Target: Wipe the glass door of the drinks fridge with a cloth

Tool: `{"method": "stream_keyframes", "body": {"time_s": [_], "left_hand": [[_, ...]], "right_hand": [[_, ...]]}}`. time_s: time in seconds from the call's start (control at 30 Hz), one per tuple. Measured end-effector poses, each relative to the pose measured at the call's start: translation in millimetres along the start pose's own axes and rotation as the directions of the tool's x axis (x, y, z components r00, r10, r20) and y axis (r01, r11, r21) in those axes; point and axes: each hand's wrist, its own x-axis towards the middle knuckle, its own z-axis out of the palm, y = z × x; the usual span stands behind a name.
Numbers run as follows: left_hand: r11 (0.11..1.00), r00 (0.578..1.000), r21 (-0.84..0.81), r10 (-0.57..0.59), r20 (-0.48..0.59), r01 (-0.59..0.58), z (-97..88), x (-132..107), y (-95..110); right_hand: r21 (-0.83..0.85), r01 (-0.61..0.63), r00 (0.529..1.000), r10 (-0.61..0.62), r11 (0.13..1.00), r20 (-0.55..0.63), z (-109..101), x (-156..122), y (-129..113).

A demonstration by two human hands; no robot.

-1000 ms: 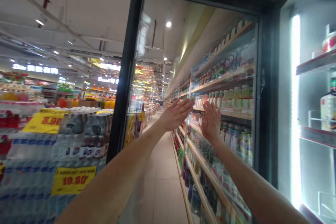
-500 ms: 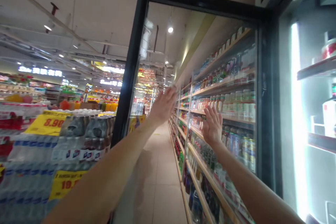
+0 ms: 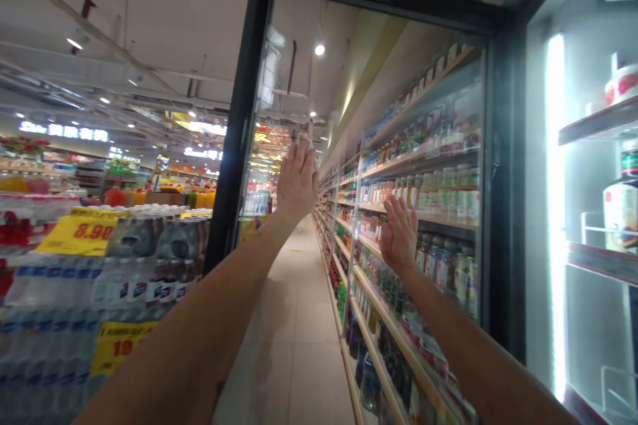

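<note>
An open glass door [image 3: 491, 166] in a dark frame stands in front of me, its pane see-through. My left hand [image 3: 298, 179] is raised flat at the pane's left-middle part, fingers stretched upward. A small pale patch shows at its fingertips; I cannot make out what it is. My right hand [image 3: 399, 234] is lower and to the right, its open palm and fingers at the same pane. Whether it touches the glass or hovers just short is unclear. No object shows in the right hand.
To the right is the lit inside of a cooler, with a bottle [image 3: 621, 212] on its shelf [image 3: 598, 255]. Drink shelves [image 3: 379, 305] line the aisle behind the glass. Stacked bottle packs [image 3: 134, 285] with yellow price signs [image 3: 80, 232] stand left. A tiled floor [image 3: 294, 319] runs ahead.
My left hand has moved up and slightly left across the pane, its fingers turning from rightward-slanting to upright. The right hand stays nearly in place. The view has shifted slightly.
</note>
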Motion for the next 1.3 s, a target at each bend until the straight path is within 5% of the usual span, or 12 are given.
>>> {"method": "stream_keyframes", "body": {"time_s": [0.13, 0.27, 0.37, 0.57, 0.67, 0.73, 0.83, 0.9, 1.0, 1.1, 1.17, 1.3], "left_hand": [[0.988, 0.993, -0.154, 0.005, 0.115, 0.012, 8.1, -8, 23], [0.976, 0.986, -0.218, 0.064, 0.152, -0.030, 10.0, -21, 37], [0.961, 0.988, -0.255, 0.129, 0.079, -0.106, -2.9, -28, 17], [0.987, 0.990, -0.081, 0.144, 0.013, -0.142, -22.7, -50, -21], [0.997, 0.997, 0.043, 0.071, -0.024, -0.070, -19.9, -55, -16], [0.992, 0.997, 0.101, 0.073, -0.003, -0.072, -17.7, -56, -10], [0.984, 0.997, 0.158, 0.073, 0.034, -0.077, -16.1, -58, -3], [0.981, 0.997, 0.182, 0.065, 0.044, -0.072, -15.2, -59, -2], [0.976, 0.997, 0.204, 0.062, 0.040, -0.069, -13.0, -60, -3], [0.972, 0.996, 0.218, 0.075, 0.042, -0.083, -12.3, -66, -6], [0.969, 0.994, 0.224, 0.092, 0.058, -0.103, -14.0, -72, -6], [0.965, 0.990, 0.232, 0.099, 0.096, -0.119, -19.7, -83, -2]], "right_hand": [[0.035, -0.066, 0.998, 0.067, 0.997, -0.021, -2, 6, -10], [0.147, -0.046, 0.998, 0.050, 0.988, -0.024, 2, 28, -52], [0.262, 0.049, 0.992, -0.077, 0.964, 0.098, 8, 49, -87], [0.055, -0.062, 0.989, 0.054, 0.997, 0.136, 20, 79, -119], [-0.003, -0.001, 0.990, 0.002, 1.000, 0.139, 16, 80, -93], [-0.025, -0.019, 0.992, 0.022, 1.000, 0.127, 4, 71, -48], [-0.064, -0.296, 0.955, 0.293, 0.953, -0.048, -21, 58, 31], [-0.069, -0.392, 0.915, 0.381, 0.917, -0.135, -29, 54, 57], [-0.061, -0.333, 0.939, 0.325, 0.941, -0.116, -16, 54, 27], [-0.029, -0.004, 0.993, 0.007, 1.000, 0.114, 8, 53, -33], [-0.033, 0.123, 0.967, -0.112, 0.992, 0.227, 11, 50, -42], [-0.187, -0.271, 0.957, 0.285, 0.944, 0.050, -24, 40, 28]]}}
